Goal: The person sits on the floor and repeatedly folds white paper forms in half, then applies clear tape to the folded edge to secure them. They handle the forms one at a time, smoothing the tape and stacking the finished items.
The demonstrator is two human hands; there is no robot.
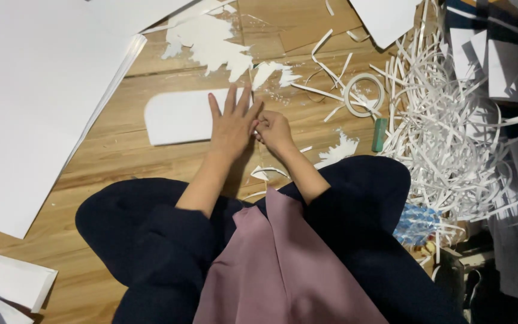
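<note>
Right now the left hand [232, 129] lies flat, fingers spread, pressing the right end of a white rounded-corner card panel [178, 116] onto the wooden floor [127, 159]. The right hand [273, 131] is pinched closed at the panel's edge; what it holds is too small to tell. Steady downward pressure should keep the panel from sliding. A white tape ring [364, 94] lies near.

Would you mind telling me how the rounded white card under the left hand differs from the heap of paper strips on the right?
The rounded white card is one flat, smooth piece; the heap of paper strips is a loose tangle of thin curls. The left hand presses on the card, while nothing touches the heap. The card has a neat curved edge; the heap is ragged. Both are white and lie on the wooden floor.
</note>
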